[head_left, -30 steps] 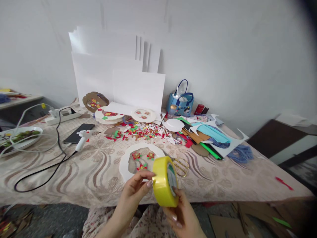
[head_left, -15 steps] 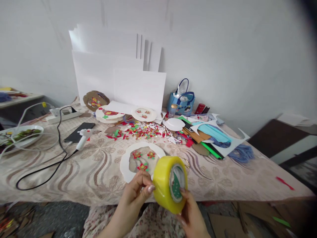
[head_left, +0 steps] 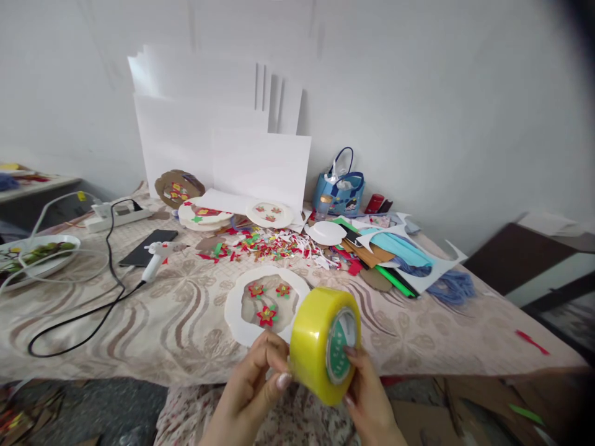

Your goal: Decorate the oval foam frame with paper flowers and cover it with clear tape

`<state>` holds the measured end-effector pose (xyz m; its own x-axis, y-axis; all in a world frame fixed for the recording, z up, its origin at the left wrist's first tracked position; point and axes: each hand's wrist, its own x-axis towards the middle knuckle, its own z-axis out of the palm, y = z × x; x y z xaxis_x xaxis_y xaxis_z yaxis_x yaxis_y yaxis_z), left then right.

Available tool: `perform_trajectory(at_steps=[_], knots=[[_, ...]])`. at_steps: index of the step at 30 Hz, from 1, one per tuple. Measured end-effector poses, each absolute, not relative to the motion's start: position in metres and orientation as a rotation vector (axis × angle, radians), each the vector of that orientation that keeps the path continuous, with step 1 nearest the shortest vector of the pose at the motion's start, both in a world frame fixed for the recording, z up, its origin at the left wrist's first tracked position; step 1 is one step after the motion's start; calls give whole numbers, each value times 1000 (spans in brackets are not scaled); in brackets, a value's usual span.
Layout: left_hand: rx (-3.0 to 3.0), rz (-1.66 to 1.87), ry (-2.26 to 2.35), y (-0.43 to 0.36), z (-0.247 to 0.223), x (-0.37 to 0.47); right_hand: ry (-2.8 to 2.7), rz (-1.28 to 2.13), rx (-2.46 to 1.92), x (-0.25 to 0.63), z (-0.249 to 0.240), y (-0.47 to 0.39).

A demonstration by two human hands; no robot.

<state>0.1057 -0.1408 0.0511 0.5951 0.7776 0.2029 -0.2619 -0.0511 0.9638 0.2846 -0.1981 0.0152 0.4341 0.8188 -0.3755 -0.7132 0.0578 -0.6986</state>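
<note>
in the right hand (head_left: 372, 399), the yellow tape roll (head_left: 308, 337) is gripped while its end is apparently being sought by the left hand (head_left: 251, 385), whose grasp cannot be told, so steady support seems called for.

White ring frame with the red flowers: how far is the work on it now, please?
Looks done: the white ring frame is cut out, and three red flowers show within its opening. In hand: the right hand holds the yellow tape roll, with the left hand at its edge. Probably left: any taping, as no strip is visibly pulled free. Whether the flowers are fixed, I cannot tell.
</note>
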Motion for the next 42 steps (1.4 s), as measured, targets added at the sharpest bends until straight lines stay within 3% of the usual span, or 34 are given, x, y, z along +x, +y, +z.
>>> perform_trajectory(at_steps=[10, 18, 24, 42], knots=[[1365, 951, 654, -130, 47, 87, -161, 1106, -963, 310, -3, -191], [2042, 1132, 530, -124, 86, 104, -138, 957, -1047, 299, -1, -198], [2351, 1022, 391, -115, 97, 109, -95, 1004, -1028, 302, -4, -197], [2436, 817, 207, -100, 104, 112, -140, 1009, -1096, 286, 13, -200]])
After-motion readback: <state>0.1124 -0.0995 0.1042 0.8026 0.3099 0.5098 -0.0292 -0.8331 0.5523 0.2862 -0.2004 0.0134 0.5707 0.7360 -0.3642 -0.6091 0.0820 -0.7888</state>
